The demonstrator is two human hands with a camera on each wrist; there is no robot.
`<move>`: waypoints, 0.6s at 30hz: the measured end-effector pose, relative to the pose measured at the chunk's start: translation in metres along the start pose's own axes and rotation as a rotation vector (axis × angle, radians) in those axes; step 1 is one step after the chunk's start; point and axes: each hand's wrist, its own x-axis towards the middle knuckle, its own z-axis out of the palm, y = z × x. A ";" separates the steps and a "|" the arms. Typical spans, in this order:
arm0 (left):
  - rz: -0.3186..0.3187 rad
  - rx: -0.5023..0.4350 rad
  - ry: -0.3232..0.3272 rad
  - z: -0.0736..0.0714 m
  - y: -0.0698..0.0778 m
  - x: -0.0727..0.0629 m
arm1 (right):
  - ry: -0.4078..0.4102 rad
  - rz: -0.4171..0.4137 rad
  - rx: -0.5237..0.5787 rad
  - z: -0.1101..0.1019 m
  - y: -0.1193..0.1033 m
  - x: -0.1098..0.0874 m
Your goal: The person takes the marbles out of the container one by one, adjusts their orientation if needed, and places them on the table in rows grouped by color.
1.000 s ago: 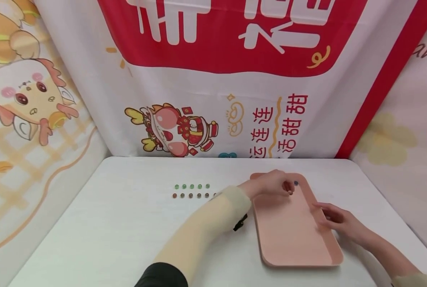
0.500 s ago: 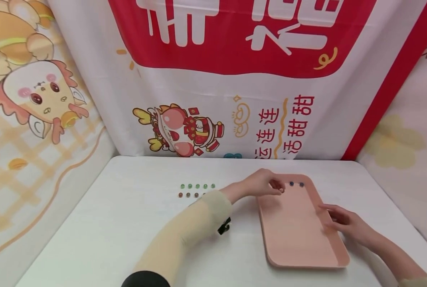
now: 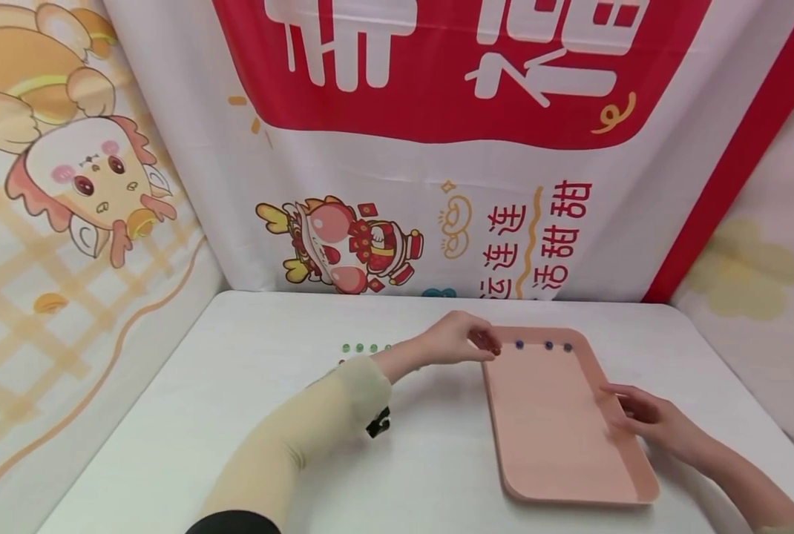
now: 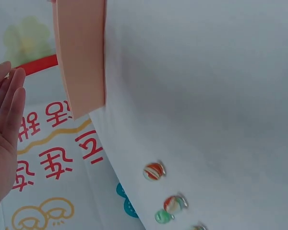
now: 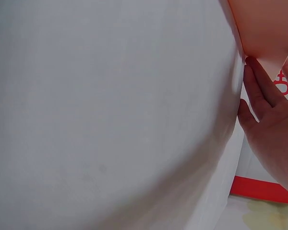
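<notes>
My left hand [image 3: 453,339] is over the far left corner of a pink tray [image 3: 564,437], fingers curled toward the thumb. A small reddish-brown marble seems to show at its fingertips [image 3: 493,348], though most of its grasp is hidden. Inside the tray, along the far wall, lie three dark blue marbles [image 3: 548,345] in a loose row. My right hand [image 3: 667,426] holds the tray's right wall, thumb and fingers on either side of it. In the right wrist view that hand [image 5: 276,129] has its fingertips at the tray's pink edge [image 5: 266,28].
Green marbles [image 3: 360,348] stand in a row on the white table [image 3: 290,326] left of the tray, partly behind my left forearm. Swirled orange marbles [image 4: 153,171] show nearby in the left wrist view. A printed cloth [image 3: 384,170] hangs behind the table.
The left hand has moved left along the tray's far end. Blue marbles visible in the tray went from one to two to three. The right hand stays on the tray's wall.
</notes>
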 end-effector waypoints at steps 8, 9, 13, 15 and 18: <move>-0.004 -0.002 0.002 -0.010 -0.010 -0.022 | -0.005 0.030 -0.010 0.001 -0.001 0.000; -0.009 -0.001 0.006 -0.012 -0.011 -0.024 | -0.006 0.034 -0.014 0.001 -0.001 0.000; -0.036 0.008 0.011 -0.021 -0.017 -0.033 | -0.010 0.033 -0.018 0.001 -0.002 0.001; -0.049 0.023 0.004 -0.026 -0.021 -0.036 | -0.001 0.008 -0.022 0.000 -0.001 0.000; -0.079 0.063 -0.014 -0.033 -0.030 -0.038 | 0.014 -0.011 -0.035 0.000 -0.001 0.001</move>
